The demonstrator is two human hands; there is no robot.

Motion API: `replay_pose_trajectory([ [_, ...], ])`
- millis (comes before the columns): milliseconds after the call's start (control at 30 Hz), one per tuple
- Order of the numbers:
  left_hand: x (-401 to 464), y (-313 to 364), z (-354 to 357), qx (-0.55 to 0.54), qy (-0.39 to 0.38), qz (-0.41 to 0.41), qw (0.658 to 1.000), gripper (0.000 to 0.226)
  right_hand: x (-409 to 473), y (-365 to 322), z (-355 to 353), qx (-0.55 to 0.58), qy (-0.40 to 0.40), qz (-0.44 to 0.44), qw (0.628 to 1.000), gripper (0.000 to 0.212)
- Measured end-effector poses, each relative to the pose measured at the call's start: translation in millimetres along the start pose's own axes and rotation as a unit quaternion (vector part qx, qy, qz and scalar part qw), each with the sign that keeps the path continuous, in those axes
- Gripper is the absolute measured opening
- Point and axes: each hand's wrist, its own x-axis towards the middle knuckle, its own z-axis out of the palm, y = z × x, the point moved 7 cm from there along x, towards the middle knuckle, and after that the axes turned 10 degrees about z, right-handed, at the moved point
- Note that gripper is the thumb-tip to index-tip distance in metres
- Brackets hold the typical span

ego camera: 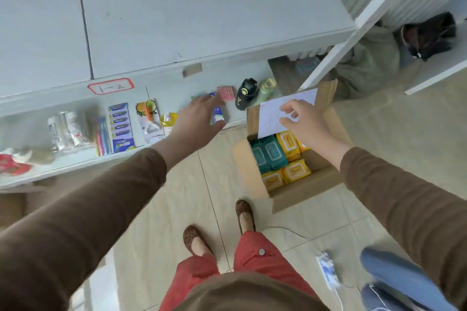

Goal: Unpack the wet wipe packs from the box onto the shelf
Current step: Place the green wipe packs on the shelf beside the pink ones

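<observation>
An open cardboard box (257,179) stands on the floor, holding teal wet wipe packs (269,156) and yellow wet wipe packs (295,170). My right hand (303,124) hovers over the box's far side and pinches a white sheet of paper (271,118) that covers part of the packs. My left hand (195,121) reaches out, fingers spread, over the low white shelf (63,163), just above a small blue-and-white pack (218,115). It holds nothing.
The shelf carries toothbrushes (102,136), a blue card pack (121,127), tubes (64,130), a pink item (226,93) and a black bottle (245,93). A white rack (353,33) stands right. A power adapter with cable (327,270) lies by my feet.
</observation>
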Motion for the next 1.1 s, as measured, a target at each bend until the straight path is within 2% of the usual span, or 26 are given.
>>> replay_pose_trajectory([
  [167,19,39,101,-0.019,-0.078,-0.032,0.996,0.042,18,100,17,0.015,-0.069,0.072,0.995,0.025],
  [367,55,59,241,-0.031,-0.177,-0.089,0.98,0.045,54,227,68,0.083,-0.143,0.181,0.969,0.032],
  [533,90,40,350,-0.022,-0.225,-0.132,0.965,0.052,84,317,144,0.105,-0.215,0.235,0.942,0.043],
  [700,122,5,439,0.041,-0.271,-0.128,0.953,0.05,113,375,218,0.124,-0.247,0.277,0.92,0.055],
  [867,146,-41,510,0.146,-0.333,-0.084,0.928,0.053,148,416,294,0.2,-0.245,0.346,0.883,0.066],
  [933,154,-55,536,0.199,-0.351,-0.033,0.915,0.057,162,426,320,0.236,-0.239,0.373,0.865,0.07],
  [1100,162,-68,586,0.282,-0.382,0.151,0.867,0.065,187,433,364,0.284,-0.223,0.416,0.835,0.043],
])
